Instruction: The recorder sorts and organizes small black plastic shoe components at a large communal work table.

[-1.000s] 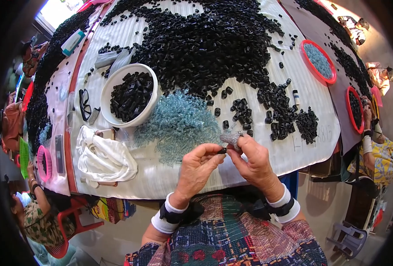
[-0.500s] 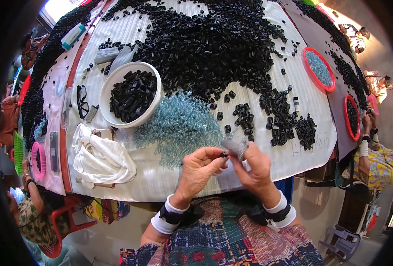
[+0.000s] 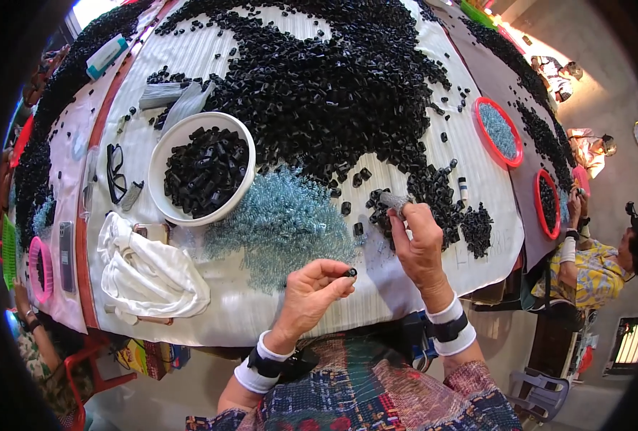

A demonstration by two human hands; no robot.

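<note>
My left hand [image 3: 311,298] pinches a small black cylindrical piece [image 3: 351,272] between thumb and fingertips, just above the near part of the white cloth. Farther forward and to the right, my right hand [image 3: 421,244] is closed around a grey bundle of what look like fine strands [image 3: 393,201]. Its fingertips are over a small group of loose black pieces [image 3: 378,205]; whether they touch one is hidden. Between the hands and the white bowl [image 3: 244,188] of larger black pieces spreads a heap of clear bluish springs or coils [image 3: 286,215].
A large mound of black pieces [image 3: 326,86] covers the far middle. On the left are glasses [image 3: 116,172], a crumpled white cloth [image 3: 153,269] and grey strand bundles [image 3: 162,95]. Red-rimmed baskets [image 3: 519,154] stand to the right. A co-worker in yellow [image 3: 595,276] sits at the right.
My hands have moved apart. The right one went forward to the black pieces with the grey bundle; the left drew slightly back, still pinching a black piece. The whole view has shifted.
</note>
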